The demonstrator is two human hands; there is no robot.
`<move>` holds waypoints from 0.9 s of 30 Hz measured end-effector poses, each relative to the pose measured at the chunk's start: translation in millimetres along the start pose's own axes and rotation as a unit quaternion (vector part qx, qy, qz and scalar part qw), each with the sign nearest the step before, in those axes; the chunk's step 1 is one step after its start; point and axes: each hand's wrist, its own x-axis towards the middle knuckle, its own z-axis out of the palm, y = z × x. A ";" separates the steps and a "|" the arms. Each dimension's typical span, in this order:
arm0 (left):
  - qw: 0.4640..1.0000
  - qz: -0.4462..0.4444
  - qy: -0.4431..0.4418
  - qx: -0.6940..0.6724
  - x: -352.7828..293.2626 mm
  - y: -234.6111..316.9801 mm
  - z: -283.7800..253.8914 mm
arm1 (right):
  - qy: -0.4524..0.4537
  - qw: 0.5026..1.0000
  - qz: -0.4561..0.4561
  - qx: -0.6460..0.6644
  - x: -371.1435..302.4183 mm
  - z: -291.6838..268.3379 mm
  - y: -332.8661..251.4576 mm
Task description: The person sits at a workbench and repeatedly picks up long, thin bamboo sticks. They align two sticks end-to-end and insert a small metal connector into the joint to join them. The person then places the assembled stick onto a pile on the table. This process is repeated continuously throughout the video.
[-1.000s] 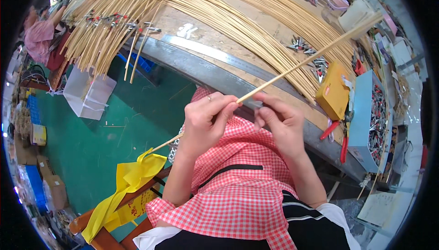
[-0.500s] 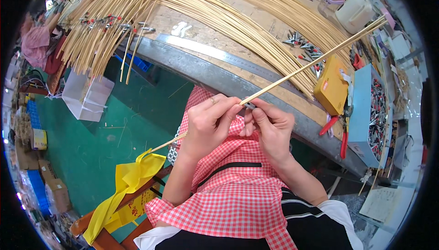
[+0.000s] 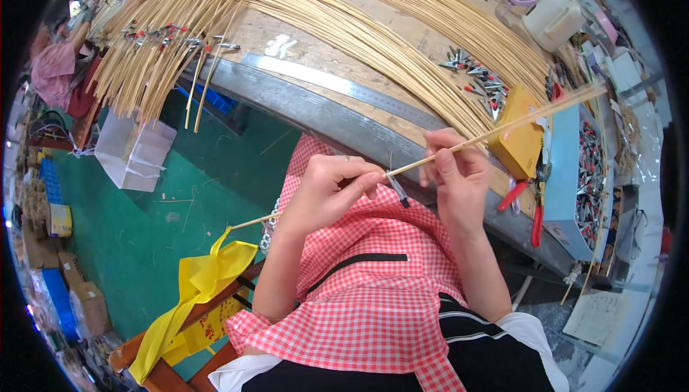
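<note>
Pinched between the thumb and fingers of my left hand (image 3: pixel 336 190) is the near part of a thin bundle of pale cane strips (image 3: pixel 517 121). The bundle slants up to the far right, and its far end is blurred. Close to my left fingertips, a small grey clip with a dark end (image 3: pixel 400 192) hangs at the bundle. Farther along, my right hand (image 3: pixel 459 173) has its curled fingers and thumb around the strips, slightly smeared by motion. Strip ends (image 3: pixel 255 220) also show behind my left wrist. A red checked apron (image 3: pixel 373 320) lies over my lap.
On the workbench (image 3: pixel 316 116) lie long cane strips (image 3: pixel 387 51), a metal ruler (image 3: pixel 344 87) and loose clips (image 3: pixel 477 80). A yellow box (image 3: pixel 518 130), red-handled pliers (image 3: pixel 538 213) and a blue box of clips (image 3: pixel 563 184) stand right. Clipped bundles (image 3: pixel 136 69) overhang left. Yellow cloth (image 3: pixel 208 277) drapes a chair.
My right hand has moved away from my left, rightward and up along the strips. The clip now shows near my left fingertips, where fingers mostly covered it before.
</note>
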 end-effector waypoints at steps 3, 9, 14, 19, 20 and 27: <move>0.994 -0.056 0.005 -0.093 -0.5 -6.9 -2.8 | -0.002 1.000 -0.014 0.001 4.2 -7.6 -4.7; 0.987 0.055 0.143 0.047 1.3 0.9 -20.8 | 0.067 0.996 0.052 -0.011 -4.6 3.5 6.6; 0.960 0.156 0.116 0.201 -3.7 35.4 3.7 | -0.045 0.991 -0.033 -0.120 -21.8 33.7 25.7; 0.957 0.184 0.111 0.193 -7.9 28.5 13.1 | -0.072 0.985 -0.070 -0.143 -30.1 39.9 45.9; 0.956 0.189 0.114 0.194 -6.2 28.4 13.1 | -0.078 0.985 -0.070 -0.136 -29.8 39.0 47.1; 0.953 0.153 0.148 0.213 -6.8 25.7 4.5 | -0.140 0.943 0.005 -0.301 -5.5 18.4 -3.5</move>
